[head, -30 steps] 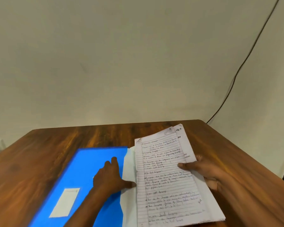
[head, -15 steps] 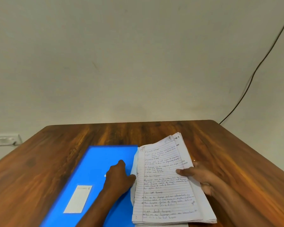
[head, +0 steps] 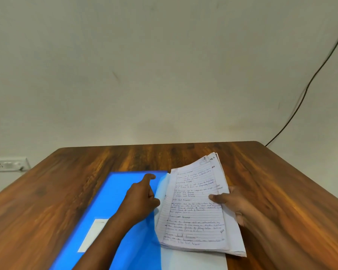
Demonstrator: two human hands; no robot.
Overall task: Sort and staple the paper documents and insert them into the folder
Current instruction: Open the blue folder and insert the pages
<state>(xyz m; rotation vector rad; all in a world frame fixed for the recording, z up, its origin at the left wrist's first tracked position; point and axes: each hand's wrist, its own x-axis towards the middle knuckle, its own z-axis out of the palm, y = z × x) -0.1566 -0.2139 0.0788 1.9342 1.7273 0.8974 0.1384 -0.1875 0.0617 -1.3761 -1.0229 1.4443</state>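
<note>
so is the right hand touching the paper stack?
Touching. Head view: the right hand grips the paper stack at its right edge, thumb lying on the top sheet.

On the wooden desk [head: 271, 182] a blue folder [head: 113, 201] with a white label [head: 94, 236] lies under the left hand [head: 141, 199], forefinger stretched out on its cover, while the right hand [head: 234, 205] holds a stack of handwritten lined papers [head: 195, 209] just beside it, thumb on top.
</note>
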